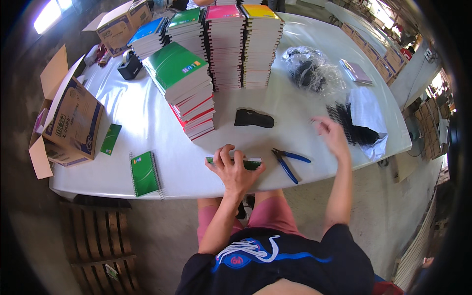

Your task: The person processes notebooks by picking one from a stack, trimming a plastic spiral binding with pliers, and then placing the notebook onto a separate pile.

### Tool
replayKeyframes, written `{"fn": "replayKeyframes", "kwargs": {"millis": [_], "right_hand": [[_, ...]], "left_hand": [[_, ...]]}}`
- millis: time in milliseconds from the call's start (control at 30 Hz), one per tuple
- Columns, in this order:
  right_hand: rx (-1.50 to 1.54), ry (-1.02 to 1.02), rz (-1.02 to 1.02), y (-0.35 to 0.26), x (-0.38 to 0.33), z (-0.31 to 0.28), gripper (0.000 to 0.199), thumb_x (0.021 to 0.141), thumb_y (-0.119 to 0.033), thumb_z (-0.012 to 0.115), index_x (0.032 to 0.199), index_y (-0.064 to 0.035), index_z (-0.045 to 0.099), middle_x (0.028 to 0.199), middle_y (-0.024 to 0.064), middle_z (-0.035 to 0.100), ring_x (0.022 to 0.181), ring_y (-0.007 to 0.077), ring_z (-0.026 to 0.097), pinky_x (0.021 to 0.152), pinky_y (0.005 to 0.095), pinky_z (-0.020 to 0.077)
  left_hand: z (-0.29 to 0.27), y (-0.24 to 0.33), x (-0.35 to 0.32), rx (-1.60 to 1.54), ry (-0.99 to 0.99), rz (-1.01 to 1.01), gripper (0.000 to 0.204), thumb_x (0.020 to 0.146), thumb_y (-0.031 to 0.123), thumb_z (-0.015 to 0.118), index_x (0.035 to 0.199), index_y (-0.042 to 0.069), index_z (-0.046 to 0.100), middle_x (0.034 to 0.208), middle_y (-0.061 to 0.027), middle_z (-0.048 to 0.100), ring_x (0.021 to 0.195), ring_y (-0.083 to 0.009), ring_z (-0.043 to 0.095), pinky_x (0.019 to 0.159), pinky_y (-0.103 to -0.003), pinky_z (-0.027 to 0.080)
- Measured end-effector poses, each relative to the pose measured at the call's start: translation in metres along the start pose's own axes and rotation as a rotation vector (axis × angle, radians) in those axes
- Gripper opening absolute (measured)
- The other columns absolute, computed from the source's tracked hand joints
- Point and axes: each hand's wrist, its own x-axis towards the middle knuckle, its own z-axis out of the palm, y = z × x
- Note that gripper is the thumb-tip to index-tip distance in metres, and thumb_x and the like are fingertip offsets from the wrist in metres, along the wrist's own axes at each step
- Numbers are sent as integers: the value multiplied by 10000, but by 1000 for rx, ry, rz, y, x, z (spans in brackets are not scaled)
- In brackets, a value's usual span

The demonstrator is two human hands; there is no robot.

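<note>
My left hand point(234, 169) is closed around a small green-covered notebook point(253, 163), standing it on edge near the table's front edge. Its palm and fingers hide much of the notebook. Out to the right, my right hand point(333, 136) is raised with its fingers loosely bent and apart, and I see nothing in it. Just beyond it lies a bundle of black spiral binding coils point(342, 119), partly on a white plastic sheet point(365, 110). Blue-handled cutting pliers point(287, 162) rest with handles spread between my two hands. A black pouch-like item point(253, 118) lies farther back.
Tall stacks of notebooks, green point(189, 93), pink point(225, 49) and yellow point(256, 46), rise at the back. At left are an open carton point(73, 123), a spiral-bound green notebook point(144, 173), a green cover point(111, 139) and a tape dispenser point(130, 66). Clear plastic wrap point(314, 71) lies back right.
</note>
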Motion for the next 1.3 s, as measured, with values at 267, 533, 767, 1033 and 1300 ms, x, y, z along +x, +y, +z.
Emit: {"fn": "replayKeyframes", "kwargs": {"millis": [267, 533, 767, 1033, 1300], "right_hand": [[270, -255, -264, -61, -63, 83, 211, 835, -54, 654, 1043, -75, 680, 848, 56, 593, 747, 132, 542, 664, 250, 442], [213, -195, -355, -65, -57, 99, 273, 744, -18, 699, 1004, -103, 699, 878, 69, 620, 785, 226, 557, 710, 319, 467], [99, -108, -470, -66, -52, 108, 297, 677, 52, 692, 936, -91, 711, 895, 67, 632, 861, 227, 568, 737, 319, 476], [178, -374, -466, -59, -45, 98, 304, 749, -17, 685, 1035, -118, 703, 881, 52, 617, 770, 191, 581, 684, 289, 470], [355, -528, -77, -86, -58, 82, 402, 811, 4, 622, 1198, -102, 596, 819, 50, 559, 688, 116, 555, 579, 249, 450]], "left_hand": [[-14, -15, -5, -43, 23, 57, 549, 499, 430, 810, 854, 124, 524, 1104, -92, 445, 1063, -331, 378, 883, -477, 288], [-13, -15, -2, -26, 35, 44, 547, 492, 467, 803, 857, 147, 549, 993, -57, 470, 1023, -297, 414, 837, -483, 307], [-12, -13, 0, 36, 13, 21, 577, 479, 525, 800, 854, 161, 555, 950, -43, 463, 993, -277, 420, 820, -495, 300], [-19, -12, 4, 57, -137, -40, 621, 465, 536, 816, 881, 156, 557, 969, -41, 457, 1010, -280, 414, 849, -526, 280], [-26, -21, -4, -57, -145, 59, 685, 555, 551, 769, 1089, 173, 569, 1000, -50, 457, 1038, -290, 401, 887, -525, 289]]}}
